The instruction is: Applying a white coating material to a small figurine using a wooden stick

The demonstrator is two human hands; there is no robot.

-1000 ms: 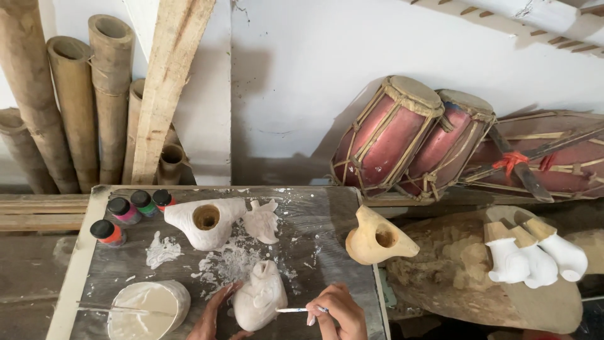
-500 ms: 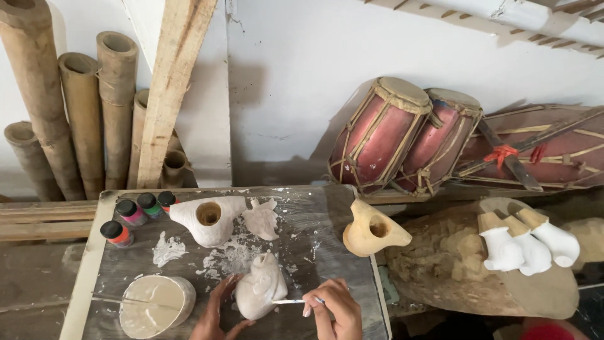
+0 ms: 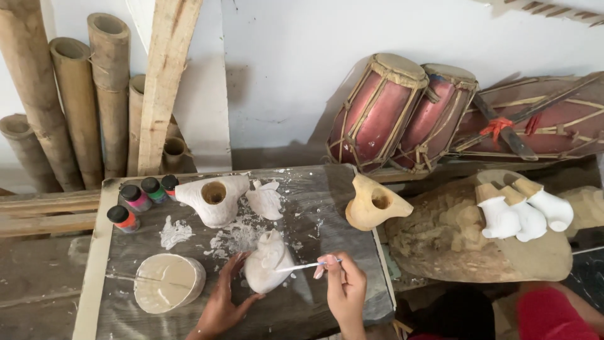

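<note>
A small white-painted carved figure (image 3: 267,264) lies on the grey board (image 3: 327,201). My left hand (image 3: 220,302) cups the figure from its lower left side. My right hand (image 3: 343,289) pinches a thin white brush (image 3: 302,266) whose tip touches the figure's right side. A round tub of white paint (image 3: 167,283) with a stick across it sits left of my left hand.
A white hollow carving (image 3: 214,198) and an unpainted tan one (image 3: 371,204) stand on the board. Several paint bottles (image 3: 141,198) are at its left corner. Three white-bodied carvings (image 3: 525,214) rest on a log. Drums (image 3: 402,116), bamboo poles (image 3: 75,107) and a plank (image 3: 163,82) lean at the wall.
The view has shifted slightly. My hands have stayed on the figure, with the brush still against its right side.
</note>
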